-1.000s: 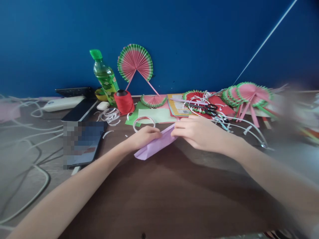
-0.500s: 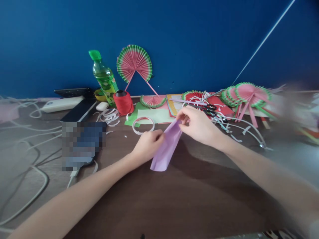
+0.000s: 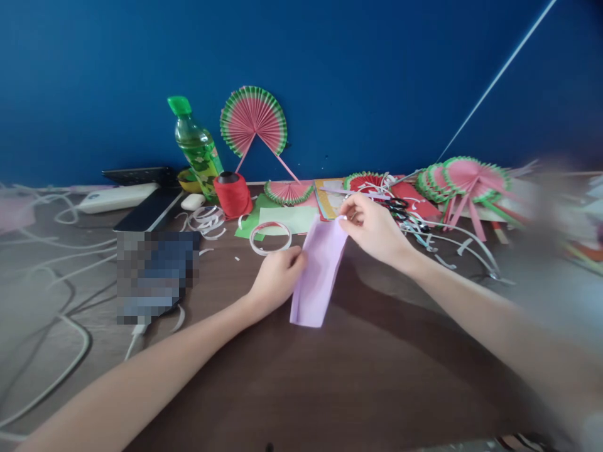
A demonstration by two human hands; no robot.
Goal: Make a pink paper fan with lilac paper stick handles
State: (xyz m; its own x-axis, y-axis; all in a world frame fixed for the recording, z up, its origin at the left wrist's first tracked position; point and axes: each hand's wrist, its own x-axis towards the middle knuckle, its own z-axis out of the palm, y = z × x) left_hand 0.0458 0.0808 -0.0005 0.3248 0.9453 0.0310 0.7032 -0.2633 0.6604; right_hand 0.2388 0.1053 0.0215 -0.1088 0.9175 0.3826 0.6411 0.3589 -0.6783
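A strip of purple paper (image 3: pixel 319 276) with long creases is held tilted above the brown table (image 3: pixel 377 389). My left hand (image 3: pixel 279 276) is closed on its left edge, around mid-length. At the upper right corner, my right hand (image 3: pixel 374 229) pinches the paper between thumb and fingers. Just beyond my left hand lies a roll of double-sided tape (image 3: pixel 271 251). Black-handled scissors (image 3: pixel 399 204) lie beyond my right hand, partly hidden among white paper scraps.
A green bottle (image 3: pixel 198 147) and a red thread spool (image 3: pixel 233 194) stand at the back. Pleated watermelon fans lean on the blue wall (image 3: pixel 254 119) and lie at the right (image 3: pixel 475 176). A phone (image 3: pixel 162 270) and several white cables (image 3: pixel 80 333) are on the left.
The purple paper has opened wider and turned more of its face toward me. My right hand has shifted slightly right and up; my left hand has stayed almost in place.
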